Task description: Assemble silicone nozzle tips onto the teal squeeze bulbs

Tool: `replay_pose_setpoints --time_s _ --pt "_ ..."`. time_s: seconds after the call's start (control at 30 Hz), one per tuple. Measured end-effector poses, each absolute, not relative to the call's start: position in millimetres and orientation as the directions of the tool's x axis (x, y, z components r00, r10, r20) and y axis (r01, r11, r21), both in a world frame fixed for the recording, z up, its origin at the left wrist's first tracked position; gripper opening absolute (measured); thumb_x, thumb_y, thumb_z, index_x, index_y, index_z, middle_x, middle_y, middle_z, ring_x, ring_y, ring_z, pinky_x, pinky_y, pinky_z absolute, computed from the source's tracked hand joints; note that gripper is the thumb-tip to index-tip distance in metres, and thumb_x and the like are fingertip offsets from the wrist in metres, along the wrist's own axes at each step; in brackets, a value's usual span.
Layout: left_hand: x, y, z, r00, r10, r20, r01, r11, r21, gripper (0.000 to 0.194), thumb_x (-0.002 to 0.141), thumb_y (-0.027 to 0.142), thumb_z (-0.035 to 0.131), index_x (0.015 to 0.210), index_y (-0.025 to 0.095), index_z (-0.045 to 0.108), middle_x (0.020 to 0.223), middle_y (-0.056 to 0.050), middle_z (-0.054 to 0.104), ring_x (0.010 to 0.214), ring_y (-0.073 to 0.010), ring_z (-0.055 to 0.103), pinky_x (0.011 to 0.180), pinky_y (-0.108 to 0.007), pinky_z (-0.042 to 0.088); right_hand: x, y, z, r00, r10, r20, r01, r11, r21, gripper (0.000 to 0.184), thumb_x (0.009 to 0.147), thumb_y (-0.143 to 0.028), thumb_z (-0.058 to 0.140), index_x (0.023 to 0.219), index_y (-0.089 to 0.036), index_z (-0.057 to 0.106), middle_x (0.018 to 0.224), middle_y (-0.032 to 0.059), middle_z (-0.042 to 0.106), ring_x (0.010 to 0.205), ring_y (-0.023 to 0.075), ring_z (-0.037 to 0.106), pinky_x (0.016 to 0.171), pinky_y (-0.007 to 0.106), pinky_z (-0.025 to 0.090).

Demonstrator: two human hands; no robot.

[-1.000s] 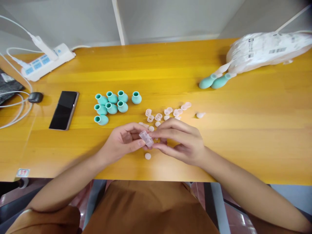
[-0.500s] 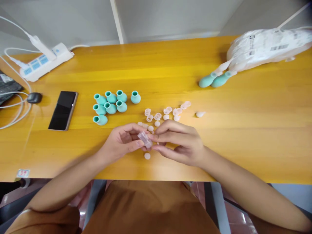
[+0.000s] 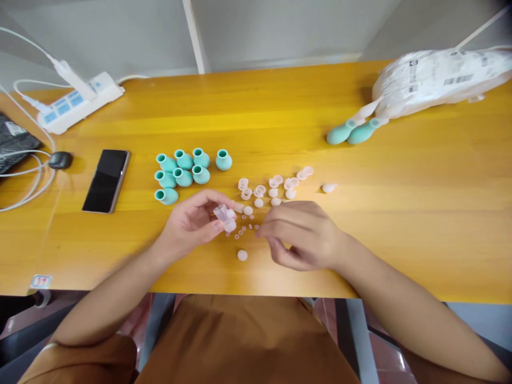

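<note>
My left hand (image 3: pixel 192 221) pinches a translucent plastic connector piece (image 3: pixel 224 216) with a tube-like upper end, held just above the table. Right of it, my right hand (image 3: pixel 302 234) is closed, its fingertips down by the tabletop; whatever they may hold is hidden. Between the hands lie several tiny rings (image 3: pixel 244 228). A white round disc (image 3: pixel 242 255) rests nearer the table's front edge. Beyond my hands are several translucent caps (image 3: pixel 260 190) and more small white discs (image 3: pixel 273 192). One white pointed piece (image 3: pixel 329 188) lies apart to the right.
Several teal rubber bulbs (image 3: pixel 183 177) stand grouped at the left, beside a black phone (image 3: pixel 106 181). Two teal bulbs with clear tips (image 3: pixel 361 132) lie by a white plastic bag (image 3: pixel 444 82). A power strip (image 3: pixel 82 104) and cables occupy the far left.
My right hand has come off the connector piece and moved right, its fingertips lower to the table. My left hand has shifted slightly left with the piece, and the tiny rings are now uncovered.
</note>
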State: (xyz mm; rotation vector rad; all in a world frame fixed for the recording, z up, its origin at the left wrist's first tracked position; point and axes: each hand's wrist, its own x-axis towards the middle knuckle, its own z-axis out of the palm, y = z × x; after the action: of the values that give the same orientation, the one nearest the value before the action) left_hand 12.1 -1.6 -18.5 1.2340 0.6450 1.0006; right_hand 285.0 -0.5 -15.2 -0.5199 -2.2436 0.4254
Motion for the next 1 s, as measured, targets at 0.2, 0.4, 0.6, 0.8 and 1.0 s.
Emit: replay_pose_setpoints --time_s 0.2,0.4,0.6,0.8,1.0 --pt "11.4 1.3 -15.6 0.489 0.859 0.149 -0.224 -0.042 0.974 0.02 0.102 0.027 0.085 0.118 0.019 0.076 0.108 -0.008 0.08 0.087 -0.0181 0.079 0.079 -0.03 0.067 278.6 -9.1 -21.5 -0.876 0.32 0.361 0.192 0.918 -0.347 0.027 0.116 -0.04 0.063 0.11 -0.016 0.073 0.102 0.006 0.075 0.075 0.0168 0.066 0.065 0.033 0.046" --pt "14.4 1.4 -12.7 0.503 0.856 0.115 -0.149 -0.045 0.988 0.019 0.098 0.024 0.089 0.111 0.02 0.074 0.103 -0.005 0.077 0.09 -0.0172 0.076 0.08 -0.029 0.064 272.5 -13.7 -30.5 -0.914 0.303 0.271 0.214 0.925 -0.312 0.022 0.117 -0.033 0.063 0.107 -0.017 0.073 0.107 0.0057 0.074 0.08 0.0168 0.065 0.071 0.034 0.048" --pt "13.2 4.3 -17.0 0.451 0.868 0.206 -0.093 -0.183 0.979 0.018 0.097 0.021 0.089 0.114 0.021 0.084 0.113 -0.008 0.078 0.103 -0.0179 0.076 0.086 -0.027 0.064 267.8 -18.0 -30.7 -0.91 0.3 0.288 0.226 0.938 -0.264 0.023 0.115 -0.018 0.063 0.094 -0.017 0.073 0.091 0.0031 0.073 0.07 0.0163 0.062 0.064 0.033 0.046" --pt "15.8 -1.3 -13.2 0.425 0.891 0.161 -0.133 -0.115 0.984 0.021 0.101 0.02 0.085 0.121 0.024 0.079 0.106 -0.004 0.08 0.092 -0.0147 0.076 0.085 -0.027 0.066 279.5 -6.7 -15.8 -0.7 0.542 0.466 0.037 0.679 -0.733 0.01 0.111 -0.025 0.074 0.115 -0.017 0.079 0.104 0.0063 0.082 0.092 0.016 0.079 0.081 0.028 0.064" --pt "17.3 -3.7 -17.6 0.448 0.859 0.249 -0.125 -0.216 0.968 0.017 0.104 0.021 0.079 0.121 0.022 0.082 0.113 -0.009 0.08 0.093 -0.0178 0.077 0.081 -0.03 0.069 283.9 0.1 -12.4 -0.331 0.819 0.468 0.01 0.499 -0.867 0.014 0.105 -0.018 0.081 0.119 -0.024 0.084 0.104 0.0037 0.081 0.076 0.0135 0.079 0.073 0.029 0.067"
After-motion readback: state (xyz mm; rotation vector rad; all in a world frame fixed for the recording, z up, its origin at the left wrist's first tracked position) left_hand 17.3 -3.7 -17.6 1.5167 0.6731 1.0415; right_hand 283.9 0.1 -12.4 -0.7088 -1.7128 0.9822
